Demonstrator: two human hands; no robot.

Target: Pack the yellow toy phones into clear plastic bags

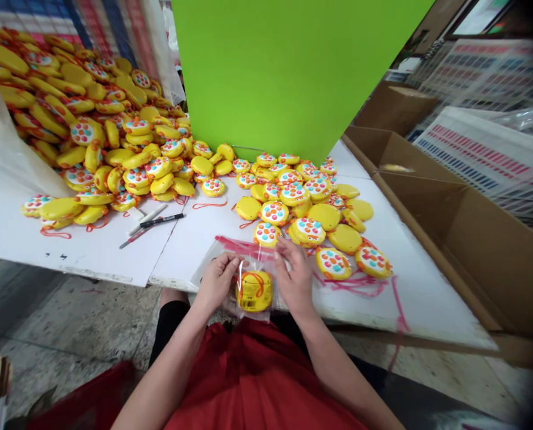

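Observation:
A clear plastic bag (269,312) is held upright at the table's front edge. Inside it is a yellow toy (254,292) with its plain side and barcode toward me; an orange cord loop lies across it. My left hand (218,279) pinches the bag's left side near the top. On the opposite side, my right hand (294,275) has its thumb and fingers closed on the bag's upper right edge. Pink strips (235,243) lie just behind the bag, with more clear plastic under my left hand.
A large heap of yellow toys (82,131) fills the left; a smaller pile (293,194) lies ahead. Pens (161,220) rest left of centre. A green panel (284,71) stands behind. Cardboard boxes (455,239) line the right, and loose pink strips (360,285) hang over the edge.

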